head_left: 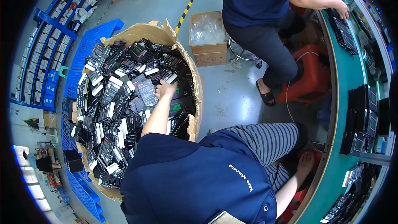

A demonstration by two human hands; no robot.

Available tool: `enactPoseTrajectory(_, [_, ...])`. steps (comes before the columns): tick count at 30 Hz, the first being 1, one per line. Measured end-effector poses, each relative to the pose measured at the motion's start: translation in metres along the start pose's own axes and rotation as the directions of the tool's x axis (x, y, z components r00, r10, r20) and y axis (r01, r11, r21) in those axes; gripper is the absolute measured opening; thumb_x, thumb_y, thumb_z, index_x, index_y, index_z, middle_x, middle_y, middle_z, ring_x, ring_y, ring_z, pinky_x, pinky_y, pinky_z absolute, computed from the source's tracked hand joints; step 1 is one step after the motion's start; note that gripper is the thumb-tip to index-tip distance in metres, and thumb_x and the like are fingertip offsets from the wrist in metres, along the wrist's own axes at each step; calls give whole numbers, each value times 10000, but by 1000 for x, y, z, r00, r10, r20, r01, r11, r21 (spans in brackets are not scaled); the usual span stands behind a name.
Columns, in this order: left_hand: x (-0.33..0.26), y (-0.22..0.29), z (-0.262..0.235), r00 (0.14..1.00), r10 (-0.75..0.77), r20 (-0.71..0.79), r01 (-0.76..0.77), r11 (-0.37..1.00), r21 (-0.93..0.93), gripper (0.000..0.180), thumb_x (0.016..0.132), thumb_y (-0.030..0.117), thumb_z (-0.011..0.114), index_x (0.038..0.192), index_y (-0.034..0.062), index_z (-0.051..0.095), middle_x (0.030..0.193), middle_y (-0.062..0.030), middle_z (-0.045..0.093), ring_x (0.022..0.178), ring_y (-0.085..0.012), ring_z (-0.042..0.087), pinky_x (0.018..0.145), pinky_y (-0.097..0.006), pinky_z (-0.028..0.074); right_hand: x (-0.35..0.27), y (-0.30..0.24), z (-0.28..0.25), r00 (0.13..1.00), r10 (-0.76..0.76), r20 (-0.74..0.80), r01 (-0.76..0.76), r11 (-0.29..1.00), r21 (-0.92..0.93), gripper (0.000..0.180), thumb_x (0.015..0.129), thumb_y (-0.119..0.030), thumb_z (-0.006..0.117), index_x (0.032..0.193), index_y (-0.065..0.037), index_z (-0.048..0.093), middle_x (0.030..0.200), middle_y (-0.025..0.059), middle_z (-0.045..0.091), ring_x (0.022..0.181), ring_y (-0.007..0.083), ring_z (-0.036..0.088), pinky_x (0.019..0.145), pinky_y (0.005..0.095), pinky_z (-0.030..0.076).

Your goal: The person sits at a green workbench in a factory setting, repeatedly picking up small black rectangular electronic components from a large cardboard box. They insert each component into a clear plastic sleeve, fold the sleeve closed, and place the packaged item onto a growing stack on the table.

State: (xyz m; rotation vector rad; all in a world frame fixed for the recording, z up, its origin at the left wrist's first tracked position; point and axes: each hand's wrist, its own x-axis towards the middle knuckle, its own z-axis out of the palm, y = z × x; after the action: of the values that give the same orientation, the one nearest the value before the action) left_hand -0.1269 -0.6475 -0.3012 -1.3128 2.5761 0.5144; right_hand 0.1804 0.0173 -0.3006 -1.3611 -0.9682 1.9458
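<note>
The person's bare left hand (pixel 166 89) is nearer, fingers curled beside the flat grey-and-black rectangular carton (pixel 146 93) at its nine o'clock, long axis eleven-to-five, though whether it pinches cannot be told; the bare right hand (pixel 305 164) rests loosely spread toward four.

Factory workshop | green workbench (pixel 347 71) | blue racks (pixel 54 24) | striped floor tape (pixel 192 2)

Unclear around big carton (pixel 200 101):
Inside it, left hand (pixel 166 88) on grey box (pixel 146 93), grip unreadable; near rim behind blue shirt (pixel 186 174); right, co-worker (pixel 251 0) cropped by top edge; left, shelf goods (pixel 41 55) too small.
</note>
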Motion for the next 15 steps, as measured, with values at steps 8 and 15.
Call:
enactPoseTrajectory(8, [4,27,-57,858,323,398,-500,699,511,952,581,500,898,1327,15,561,1280,-155,652,1165,-311,641,1013,-454,479,181,-16,-155,640,219,736,-768,148,624,241,896,-177,537,1058,-34,643,1068,129,687,1028,304,643,924,433,502])
enactPoseTrajectory(15, [2,4,-66,851,497,173,-517,731,446,562,672,442,858,1107,113,723,1096,-136,727,1010,-290,704,860,-394,567,183,-30,-101,621,355,699,-752,521,404,158,864,-174,538,874,-51,636,883,135,666,918,332,646,827,466,516])
